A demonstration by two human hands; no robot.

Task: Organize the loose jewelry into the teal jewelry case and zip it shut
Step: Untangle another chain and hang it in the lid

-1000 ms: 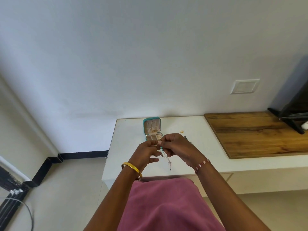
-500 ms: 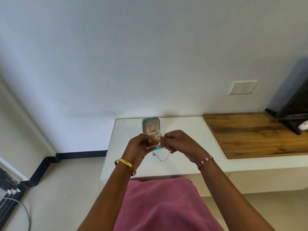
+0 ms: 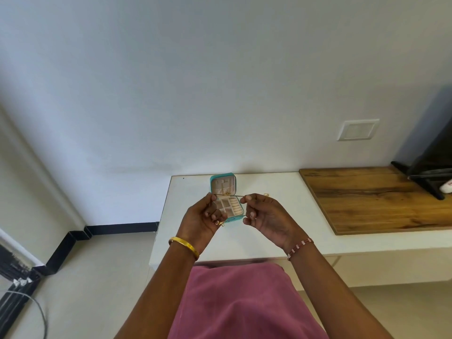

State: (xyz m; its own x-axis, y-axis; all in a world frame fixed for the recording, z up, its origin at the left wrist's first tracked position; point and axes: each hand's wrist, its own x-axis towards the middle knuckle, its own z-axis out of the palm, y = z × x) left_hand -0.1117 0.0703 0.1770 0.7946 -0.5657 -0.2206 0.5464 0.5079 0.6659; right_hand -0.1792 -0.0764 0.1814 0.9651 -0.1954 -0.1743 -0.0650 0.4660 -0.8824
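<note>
**Head view: chain pulled taut over the open case**

White rectangular tabletop [image 3: 244, 243] carries it all. Left hand [image 3: 199, 220] at nine o'clock and right hand [image 3: 267, 216] at three each pinch an end of a thin gold chain necklace [image 3: 228, 194], stretched above the open teal zip-around jewelry case [image 3: 226, 200]. A small gold piece [image 3: 266, 194] lies on the table just past the right hand.

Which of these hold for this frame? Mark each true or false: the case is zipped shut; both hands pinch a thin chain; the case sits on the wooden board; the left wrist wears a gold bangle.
1. The teal jewelry case is zipped shut. False: its lid stands open.
2. The left hand and right hand pinch a thin chain between them. True.
3. The case sits on the wooden board. False: it sits on the white table.
4. The left wrist wears a gold bangle. True.
</note>
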